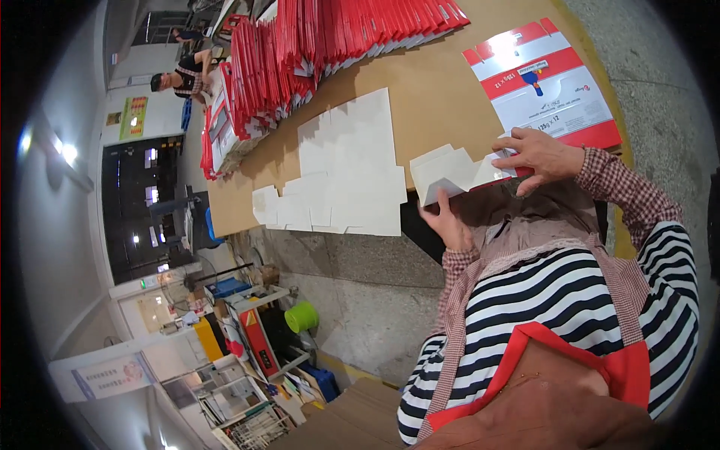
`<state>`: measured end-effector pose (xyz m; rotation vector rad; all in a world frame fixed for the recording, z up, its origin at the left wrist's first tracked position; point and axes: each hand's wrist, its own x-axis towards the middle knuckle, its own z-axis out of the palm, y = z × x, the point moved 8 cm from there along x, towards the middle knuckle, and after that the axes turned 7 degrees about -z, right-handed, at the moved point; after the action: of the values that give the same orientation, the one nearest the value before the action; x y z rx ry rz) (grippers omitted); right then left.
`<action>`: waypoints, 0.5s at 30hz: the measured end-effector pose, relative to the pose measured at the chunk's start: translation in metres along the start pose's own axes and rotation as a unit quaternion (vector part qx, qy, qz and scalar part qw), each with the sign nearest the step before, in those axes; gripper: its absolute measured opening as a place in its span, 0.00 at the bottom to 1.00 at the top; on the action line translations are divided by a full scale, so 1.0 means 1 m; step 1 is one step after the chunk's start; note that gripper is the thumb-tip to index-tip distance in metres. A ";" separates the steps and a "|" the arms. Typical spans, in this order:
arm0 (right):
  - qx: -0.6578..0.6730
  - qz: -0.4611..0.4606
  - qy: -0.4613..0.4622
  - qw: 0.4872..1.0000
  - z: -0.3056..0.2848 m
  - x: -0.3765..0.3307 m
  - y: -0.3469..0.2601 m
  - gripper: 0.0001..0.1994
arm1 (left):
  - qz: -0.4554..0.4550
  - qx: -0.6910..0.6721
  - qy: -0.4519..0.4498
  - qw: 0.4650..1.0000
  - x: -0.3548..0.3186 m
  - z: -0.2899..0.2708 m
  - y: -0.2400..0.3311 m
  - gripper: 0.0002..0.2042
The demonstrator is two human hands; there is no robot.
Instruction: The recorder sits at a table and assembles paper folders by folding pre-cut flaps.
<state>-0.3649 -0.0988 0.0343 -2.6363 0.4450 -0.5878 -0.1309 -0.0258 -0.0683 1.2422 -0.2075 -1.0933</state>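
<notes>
A small cardboard carton (pixel 448 166), pale inside with a strip of red outside, is partly folded at the table's near edge. My left hand (pixel 448 225) grips one of its raised flaps at the left end. Across the carton's right end lies my right hand (pixel 541 159), thumb and fingers bent around its edge. Left of the carton, flat unfolded carton blanks (pixel 349 169) rest with their pale side up. Beyond my right hand is a flat red and white printed carton (pixel 551 90).
Many flattened red cartons (pixel 337 37) stand packed in rows along the far side of the brown table (pixel 442 105). Another person (pixel 191 75) is at the far left. On the left, a green bin (pixel 301 317) stands beside shelves (pixel 251 330) on the floor.
</notes>
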 end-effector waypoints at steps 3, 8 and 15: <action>-0.002 0.006 -0.005 1.000 0.003 -0.001 0.004 0.33 | -0.010 -0.039 -0.012 0.999 0.005 0.023 -0.003 0.26; -0.007 0.039 -0.087 0.995 0.003 0.007 -0.001 0.31 | 0.428 0.432 -0.281 0.742 -0.036 0.130 0.028 0.28; -0.169 0.103 0.088 0.976 -0.027 -0.044 0.013 0.37 | 0.439 0.611 -0.394 0.528 -0.043 0.178 0.007 0.54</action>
<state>-0.4179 -0.1017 0.0365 -2.8116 0.9347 -0.7375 -0.2666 -0.1094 0.0216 1.3190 -2.3890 -0.3429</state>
